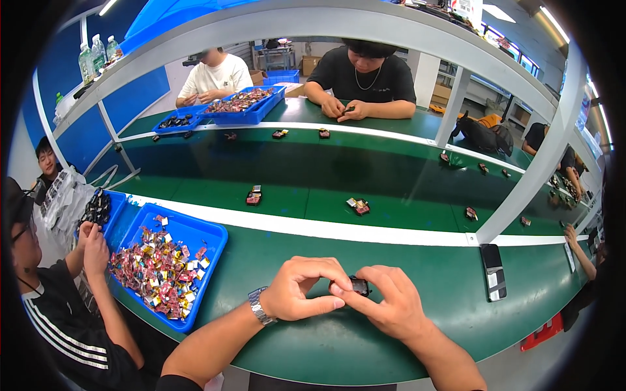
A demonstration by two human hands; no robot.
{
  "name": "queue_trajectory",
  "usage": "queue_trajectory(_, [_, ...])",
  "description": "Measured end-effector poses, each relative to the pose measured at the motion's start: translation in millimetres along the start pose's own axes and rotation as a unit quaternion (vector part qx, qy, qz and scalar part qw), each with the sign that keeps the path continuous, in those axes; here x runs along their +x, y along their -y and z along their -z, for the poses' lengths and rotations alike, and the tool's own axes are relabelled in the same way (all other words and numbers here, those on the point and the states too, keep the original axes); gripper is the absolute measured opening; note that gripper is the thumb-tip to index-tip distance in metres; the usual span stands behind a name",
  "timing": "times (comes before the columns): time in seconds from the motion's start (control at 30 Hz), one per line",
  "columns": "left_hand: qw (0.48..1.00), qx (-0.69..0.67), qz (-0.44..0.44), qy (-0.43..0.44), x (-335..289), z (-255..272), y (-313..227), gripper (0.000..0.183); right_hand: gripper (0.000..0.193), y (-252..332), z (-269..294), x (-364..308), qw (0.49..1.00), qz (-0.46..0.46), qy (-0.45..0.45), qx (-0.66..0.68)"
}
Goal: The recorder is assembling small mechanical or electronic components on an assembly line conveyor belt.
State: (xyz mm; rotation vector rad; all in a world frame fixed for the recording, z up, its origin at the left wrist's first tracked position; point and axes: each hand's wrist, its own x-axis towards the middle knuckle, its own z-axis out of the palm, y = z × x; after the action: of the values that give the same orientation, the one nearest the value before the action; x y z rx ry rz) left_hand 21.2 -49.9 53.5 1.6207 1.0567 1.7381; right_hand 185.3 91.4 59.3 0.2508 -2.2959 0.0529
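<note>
Parts (pixel 163 274) fill a blue tray (pixel 223 240) left of our left hand (pixel 300 288); it and our right hand (pixel 394 303) together pinch a small dark casing (pixel 359 285) between them, probably light, stiff, crackable, best held by its edges.

From my remote seat I read the worktop (pixel 450 280) as deep green, edged by a white rail (pixel 293 225), with a dark, nearly black casing (pixel 360 286) above it. I see a bright blue tray (pixel 218 247) of small parts (pixel 160 270) speckled dark red, yellow and white. I also pick out a silver wristwatch (pixel 258 306), a black phone (pixel 492 260), a red stool (pixel 542 332) and a co-worker's black shirt (pixel 68 345) with parallel white stripes.
</note>
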Motion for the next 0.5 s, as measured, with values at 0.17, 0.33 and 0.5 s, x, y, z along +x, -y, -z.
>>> queue_trajectory(0.17, [1.0, 0.004, 0.004, 0.001, -0.4, -0.1, -0.6, 0.022, 0.034, 0.3, 1.2, 1.8, 1.0, -0.002, 0.001, 0.021])
queue_trajectory(0.33, [1.0, 0.009, 0.0, 0.008, -1.5, 2.1, -0.4, 0.022, 0.04, -1.4, -0.9, -1.4, 1.0, -0.002, 0.011, 0.024])
queue_trajectory(0.5, [0.997, -0.069, 0.037, -0.023, -1.0, 5.7, 15.1, 0.038, 0.055, -9.0, -2.1, 0.3, 0.989, -0.06, 0.025, 0.134])
